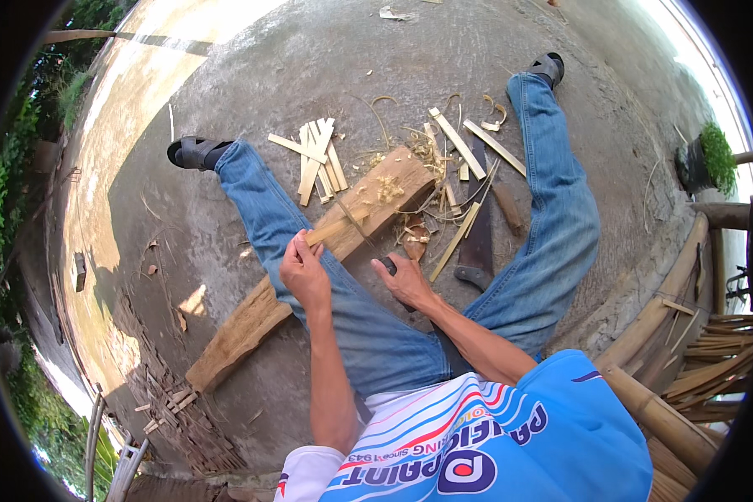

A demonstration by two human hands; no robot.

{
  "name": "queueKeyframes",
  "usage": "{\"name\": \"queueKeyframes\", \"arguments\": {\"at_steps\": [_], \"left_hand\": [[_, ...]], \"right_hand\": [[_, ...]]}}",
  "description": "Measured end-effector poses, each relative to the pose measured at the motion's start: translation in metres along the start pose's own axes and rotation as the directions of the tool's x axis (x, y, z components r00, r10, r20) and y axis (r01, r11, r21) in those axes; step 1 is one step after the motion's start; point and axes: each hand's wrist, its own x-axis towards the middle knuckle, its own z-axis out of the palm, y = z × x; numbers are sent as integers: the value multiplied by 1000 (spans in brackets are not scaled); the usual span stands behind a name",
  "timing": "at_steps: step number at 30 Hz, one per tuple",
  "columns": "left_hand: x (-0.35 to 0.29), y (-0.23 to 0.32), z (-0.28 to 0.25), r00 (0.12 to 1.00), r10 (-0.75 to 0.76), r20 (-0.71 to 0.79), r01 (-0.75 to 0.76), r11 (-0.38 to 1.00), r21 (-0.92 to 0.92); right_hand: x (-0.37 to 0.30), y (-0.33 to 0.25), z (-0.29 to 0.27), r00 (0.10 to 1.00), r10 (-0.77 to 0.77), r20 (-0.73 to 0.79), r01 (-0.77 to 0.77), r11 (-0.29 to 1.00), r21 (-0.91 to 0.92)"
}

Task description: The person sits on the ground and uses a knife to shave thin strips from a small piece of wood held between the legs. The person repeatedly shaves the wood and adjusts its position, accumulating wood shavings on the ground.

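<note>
On a grey concrete floor, between the seated person's spread legs, a thick wooden beam [243,331] lies aslant, running from upper right to lower left in the view and passing beneath the left leg of the blue jeans [554,159]. Left hand [307,274]: fingers closed on the near end of a flat strip [335,232], pale yellow-brown, which lies along the upper part of the beam. Right hand [407,283]: wrapped around the dark handle of a knife [359,223]; its narrow blade slants up and left, across the far end of the strip. Whether the edge bites into the wood: cannot tell.

Curled shavings [386,191] sit on the beam beyond the blade; more lie on the floor at its far end. Left of that end, a loose pile of cut slats [312,166], several crossing one another. Right of the beam, a broad dark blade [476,243] rests flat, handle toward the person, with a short brown stick [507,209] just beside it. Far right, a potted green plant [716,159] stands near the wall.
</note>
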Motion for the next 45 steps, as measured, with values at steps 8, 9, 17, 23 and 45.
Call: {"name": "queueKeyframes", "arguments": {"at_steps": [8, 9, 17, 23, 45], "left_hand": [[1, -5, -3, 1000, -18, 2, 18, 999, -41], [0, -8, -3, 1000, -12, -3, 12, 999, -52], [2, -8, -2, 1000, -30, 0, 30, 996, -78], [2, -5, -3, 998, -50, 49, 55, 992, -111], [-4, -5, -3, 999, -1, 52, -1, 1000, 32]], "right_hand": [[4, 17, 4, 999, -7, -52, 6, 1000, -18], [1, 9, -2, 1000, 13, 7, -12, 999, -34], [6, 31, 1, 1000, 16, -7, -16, 999, -31], [11, 50, 5, 993, 100, -65, -98, 995, 28], [2, 18, 6, 994, 82, -73, -83, 997, -11]]}}
